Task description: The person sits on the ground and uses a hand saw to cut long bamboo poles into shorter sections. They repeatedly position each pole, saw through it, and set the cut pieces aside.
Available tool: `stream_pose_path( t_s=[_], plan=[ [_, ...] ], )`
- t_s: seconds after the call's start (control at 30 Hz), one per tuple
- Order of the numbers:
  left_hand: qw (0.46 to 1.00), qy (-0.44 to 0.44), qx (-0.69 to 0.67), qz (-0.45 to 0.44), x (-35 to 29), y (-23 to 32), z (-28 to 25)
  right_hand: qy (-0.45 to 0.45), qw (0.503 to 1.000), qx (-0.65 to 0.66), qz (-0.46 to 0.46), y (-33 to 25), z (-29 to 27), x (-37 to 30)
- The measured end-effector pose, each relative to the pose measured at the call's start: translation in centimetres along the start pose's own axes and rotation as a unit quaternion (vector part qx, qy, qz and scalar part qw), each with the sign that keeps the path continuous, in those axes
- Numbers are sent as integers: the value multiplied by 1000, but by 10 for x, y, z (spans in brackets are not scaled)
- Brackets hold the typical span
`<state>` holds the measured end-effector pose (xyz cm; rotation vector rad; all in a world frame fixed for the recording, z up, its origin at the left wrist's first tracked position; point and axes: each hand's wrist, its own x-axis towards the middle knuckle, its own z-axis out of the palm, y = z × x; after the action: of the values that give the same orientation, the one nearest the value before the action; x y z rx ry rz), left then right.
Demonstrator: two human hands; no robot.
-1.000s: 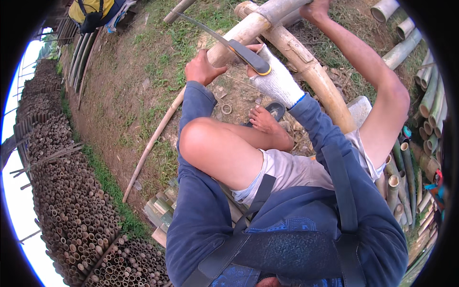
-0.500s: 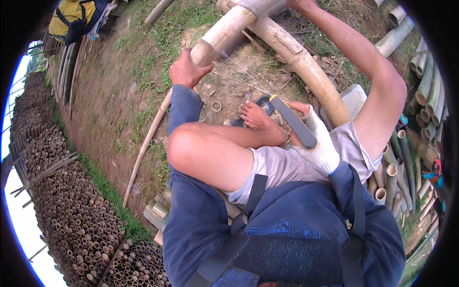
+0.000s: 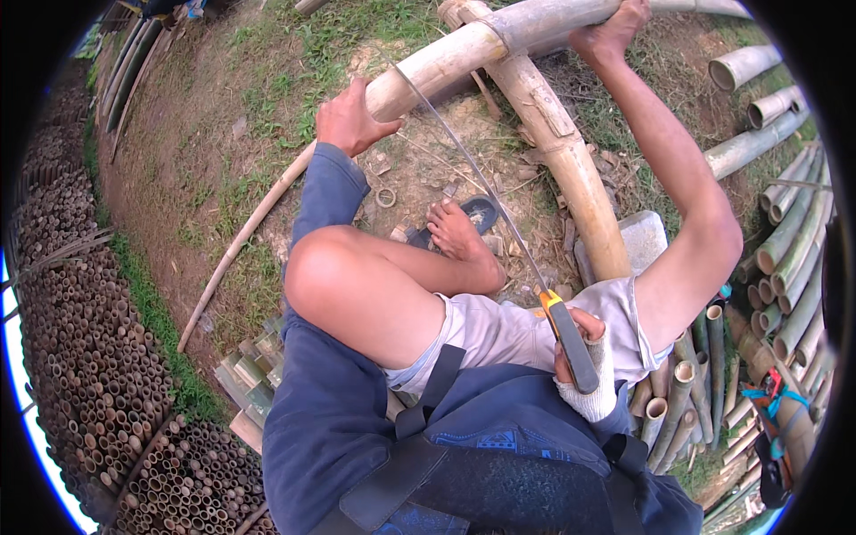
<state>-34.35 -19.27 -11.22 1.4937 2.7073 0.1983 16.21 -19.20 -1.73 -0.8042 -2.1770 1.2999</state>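
Bare, my left hand (image 3: 348, 120) grips the near end of a thick pale bamboo pole (image 3: 455, 55), thumb along the cut end and fingers over its far side. My right hand (image 3: 587, 361), in a white knitted glove, is closed round the grey and yellow handle of a handsaw (image 3: 486, 183). The long thin blade slants up and left from the handle and lies across the pole just right of my left hand. Higher up the pole, my bare right foot (image 3: 611, 34) presses on it. A second bamboo (image 3: 566, 138) runs beneath the pole as a support.
A sandal (image 3: 477, 214) lies by my left foot, near a small bamboo ring (image 3: 385, 197). One thin bamboo pole (image 3: 239, 241) stretches along the ground at left. Stacked bamboo (image 3: 98, 357) fills the far left; more poles (image 3: 794, 241) lie at right. A pale block (image 3: 637, 241) sits beside the support.
My right hand has drawn the saw back toward my body, so more blade shows on the near side of the pole. My left hand keeps its hold. The view has shifted slightly.
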Motion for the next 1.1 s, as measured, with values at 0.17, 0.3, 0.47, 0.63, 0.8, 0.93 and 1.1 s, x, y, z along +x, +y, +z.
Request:
stream_pose_path(
  t_s=[0.17, 0.3, 0.47, 0.63, 0.8, 0.93, 1.1],
  plan=[
    [1000, -4, 0, -13, -2, 2, -1, -7, 989, 124, -86, 35, 112, 193],
    [1000, 1, 9, -30, -5, 3, -12, -7, 983, 135, -121, 67, 145, 237],
    [1000, -10, 4, -12, -3, 1, -4, -59, 998, 9, 22, 40, 36, 55],
    [999, -19, 18, -22, 1, -4, 5, -6, 1000, 12, 7, -2, 22, 19],
    [1000, 1, 3, -19, -4, 0, -1, -16, 983, 98, -151, 45, 125, 225],
    [999, -38, -10, -27, -7, 2, -9, -32, 986, 99, -133, 65, 131, 209],
    [1000, -23, 16, -13, -2, -2, -1, -63, 995, 12, 77, 25, 30, 33]
  ],
)
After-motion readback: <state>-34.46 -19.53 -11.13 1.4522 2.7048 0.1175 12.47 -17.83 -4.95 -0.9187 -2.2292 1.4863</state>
